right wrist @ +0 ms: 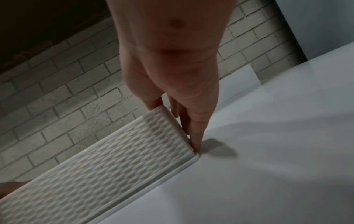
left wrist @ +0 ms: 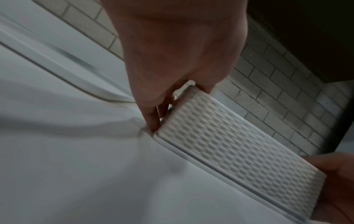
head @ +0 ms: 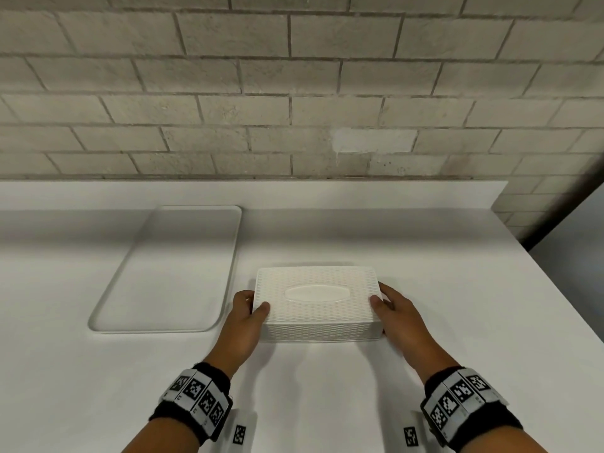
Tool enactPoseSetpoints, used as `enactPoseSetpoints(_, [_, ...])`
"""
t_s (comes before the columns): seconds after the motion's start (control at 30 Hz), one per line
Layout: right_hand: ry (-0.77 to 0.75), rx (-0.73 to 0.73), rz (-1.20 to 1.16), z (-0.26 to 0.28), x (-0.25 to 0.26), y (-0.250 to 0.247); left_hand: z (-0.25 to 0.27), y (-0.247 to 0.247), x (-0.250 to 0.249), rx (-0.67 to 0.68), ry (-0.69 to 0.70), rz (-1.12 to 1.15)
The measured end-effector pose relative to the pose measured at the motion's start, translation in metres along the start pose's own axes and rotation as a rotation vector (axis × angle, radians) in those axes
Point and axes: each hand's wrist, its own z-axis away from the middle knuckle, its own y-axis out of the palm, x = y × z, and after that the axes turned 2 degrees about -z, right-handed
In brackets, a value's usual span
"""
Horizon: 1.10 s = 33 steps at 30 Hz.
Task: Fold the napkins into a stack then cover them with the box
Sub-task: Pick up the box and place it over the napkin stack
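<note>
A white box [head: 317,302] with a woven pattern and an oval panel on top stands flat on the white counter [head: 327,387]. My left hand [head: 248,310] grips its left end, thumb on the top edge and fingers down the side. My right hand [head: 389,305] holds the right end the same way. In the left wrist view the fingers [left wrist: 153,118] press against the box [left wrist: 239,151] down to its base rim. The right wrist view shows my right fingers [right wrist: 195,136] along the other end of the box [right wrist: 95,174]. No napkins are in sight.
A shallow white rectangular tray [head: 163,273] lies on the counter left of the box. A grey brick wall [head: 294,93] runs along the back. The counter's right edge [head: 555,289] slants toward me, with a dark floor beyond.
</note>
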Motion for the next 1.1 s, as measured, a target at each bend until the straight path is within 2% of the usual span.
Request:
enactPoseSetpoints(0.47, [0.064, -0.007, -0.103, -0.003, -0.004, -0.003, 0.001, 0.003, 0.005, -0.004, 0.025, -0.010])
enactPoseSetpoints(0.67, [0.146, -0.004, -0.112, -0.013, 0.005, -0.004, 0.005, 0.005, 0.001, 0.007, 0.010, -0.023])
enactPoseSetpoints(0.77, [0.226, -0.021, -0.130, -0.017, 0.021, -0.005, -0.005, 0.000, -0.009, 0.006, -0.041, -0.075])
enactPoseSetpoints(0.83, [0.212, -0.034, -0.037, -0.021, 0.032, -0.005, -0.015, -0.004, -0.018, 0.052, -0.066, -0.133])
enactPoseSetpoints(0.93, [0.116, -0.009, 0.296, -0.030, 0.045, 0.000, -0.030, -0.004, -0.027, 0.094, -0.086, -0.286])
enactPoseSetpoints(1.0, [0.064, -0.013, 0.418, -0.036, 0.048, 0.006, -0.037, 0.002, -0.031, 0.053, -0.123, -0.355])
enactPoseSetpoints(1.1, [0.018, -0.100, 0.465, -0.044, 0.040, 0.012, -0.044, 0.012, -0.029, -0.054, -0.115, -0.394])
